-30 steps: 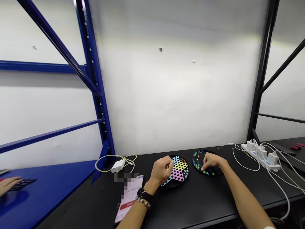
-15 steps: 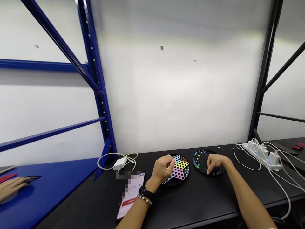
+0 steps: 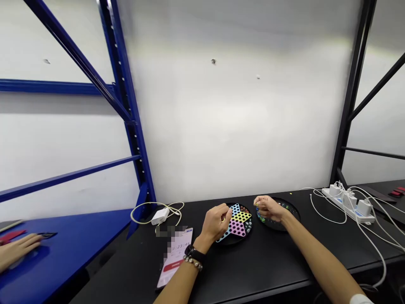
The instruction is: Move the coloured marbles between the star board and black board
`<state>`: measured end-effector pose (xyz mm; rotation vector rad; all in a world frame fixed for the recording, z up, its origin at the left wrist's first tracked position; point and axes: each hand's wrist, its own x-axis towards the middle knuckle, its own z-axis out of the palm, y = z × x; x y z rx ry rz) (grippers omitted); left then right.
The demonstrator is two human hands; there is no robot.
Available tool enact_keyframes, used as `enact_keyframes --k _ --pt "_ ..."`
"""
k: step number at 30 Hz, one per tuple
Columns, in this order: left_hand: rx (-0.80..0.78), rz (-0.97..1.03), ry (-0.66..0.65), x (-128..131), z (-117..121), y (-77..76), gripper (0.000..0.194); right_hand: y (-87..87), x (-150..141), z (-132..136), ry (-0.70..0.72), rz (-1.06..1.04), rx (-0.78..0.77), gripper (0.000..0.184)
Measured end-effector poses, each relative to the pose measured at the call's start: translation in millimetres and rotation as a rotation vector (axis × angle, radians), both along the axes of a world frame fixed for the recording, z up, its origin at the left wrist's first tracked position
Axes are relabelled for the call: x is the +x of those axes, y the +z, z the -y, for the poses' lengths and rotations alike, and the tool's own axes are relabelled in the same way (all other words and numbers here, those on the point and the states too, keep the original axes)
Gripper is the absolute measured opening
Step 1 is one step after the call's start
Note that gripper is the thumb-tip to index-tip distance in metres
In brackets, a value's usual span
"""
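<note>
My left hand (image 3: 215,224) hangs pinched over the near left edge of a star-shaped Chinese checkers board (image 3: 241,217), which has pink, yellow and blue points and marbles in some holes. Whatever its fingertips hold is hidden. My right hand (image 3: 268,209) sits above the left side of a round black tray (image 3: 292,210). Its fingers pinch what looks like a small glass marble, just above a cluster of coloured marbles (image 3: 261,216). The hand hides much of the tray.
A phone (image 3: 176,257) with a pixelated patch lies left of the board. Behind it are a white charger (image 3: 160,216) and its cable. A power strip (image 3: 348,202) with white plugs sits at right. A co-worker's hand (image 3: 20,249) rests on a blue shelf (image 3: 69,230).
My right hand has moved from the tray's middle toward its left edge and rises with its fingers pinched. The co-worker's hand has slid right along the blue shelf. My left hand has barely moved.
</note>
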<state>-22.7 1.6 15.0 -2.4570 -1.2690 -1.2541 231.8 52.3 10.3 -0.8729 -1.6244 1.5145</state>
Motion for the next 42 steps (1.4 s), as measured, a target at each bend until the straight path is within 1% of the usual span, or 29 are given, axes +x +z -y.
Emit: enact_keyframes --k 1,2,3,4,5,7,8,9,10,12,14,16,19,21,24,26,30,33,35,37,39,42 --pt "0.004 0.0 0.003 0 0 0.2 0.041 -2.4 -16 1 -0.014 -0.071 -0.018 0.018" --pt "0.012 0.002 0.008 -1 0 0.3 0.041 -5.4 -31 3 -0.014 -0.086 -0.019 0.016" --pt "0.024 0.008 0.017 -1 0 0.3 0.041 -8.9 -47 5 -0.025 -0.056 0.016 0.015" --pt "0.039 0.016 0.03 -2 -1 0.3 0.04 -12.7 -62 8 -0.062 -0.001 0.109 0.016" --pt "0.055 0.028 0.044 -3 -1 0.4 0.04 -16.7 -75 12 -0.085 0.094 0.244 0.017" --pt "0.085 0.054 0.069 -5 -1 1.1 0.039 -24.1 -98 21 -0.1 0.336 0.573 0.018" --pt "0.096 0.064 0.076 -6 -1 1.6 0.039 -27.1 -106 27 -0.082 0.47 0.705 0.017" --pt "0.102 0.07 0.08 -6 -1 2.2 0.039 -29.5 -112 32 -0.062 0.594 0.811 0.015" --pt "0.105 0.073 0.08 -6 -1 2.6 0.039 -31.2 -117 37 -0.039 0.701 0.887 0.014" --pt "0.101 0.074 0.075 -6 0 3.1 0.039 -33.1 -120 45 -0.007 0.838 0.987 0.014" --pt "0.09 0.068 0.068 -5 0 2.8 0.039 -34.4 -120 50 0.006 0.879 1.056 0.019" --pt "0.079 0.061 0.061 -4 0 2.2 0.04 -36.7 -118 51 0.008 0.866 1.101 0.028" --pt "0.074 0.057 0.056 -3 0 1.7 0.041 -42.1 -118 51 0.002 0.833 1.13 0.034" --pt "0.074 0.06 0.054 -3 0 1.7 0.041 -45.1 -120 54 -0.004 0.826 1.138 0.031" --pt "0.071 0.065 0.057 -3 -1 1.7 0.041 -46.4 -122 63 -0.054 0.831 1.132 0.029" --pt "0.068 0.063 0.056 -3 -1 1.7 0.041 -45.5 -122 72 -0.091 0.834 1.118 0.03" --pt "0.075 0.055 0.041 -3 0 1.5 0.041 -42.4 -118 89 -0.08 0.829 1.069 0.03" --pt "0.078 0.047 0.037 -3 0 1.1 0.04 -36.0 -107 88 -0.116 0.788 1.035 0.027" --pt "0.068 0.043 0.037 -4 1 1.1 0.04 -29.2 -87 79 -0.2 0.768 1.0 0.022" --pt "0.054 0.044 0.037 -3 1 1.3 0.04 -23.0 -53 65 -0.329 0.793 0.928 0.022" --pt "0.045 0.048 0.034 -3 1 1.8 0.041 -20.2 -8 49 -0.432 0.872 0.827 0.022" --pt "0.041 0.048 0.021 -1 2 2.2 0.04 -24.7 65 33 -0.459 1.023 0.578 0.028"
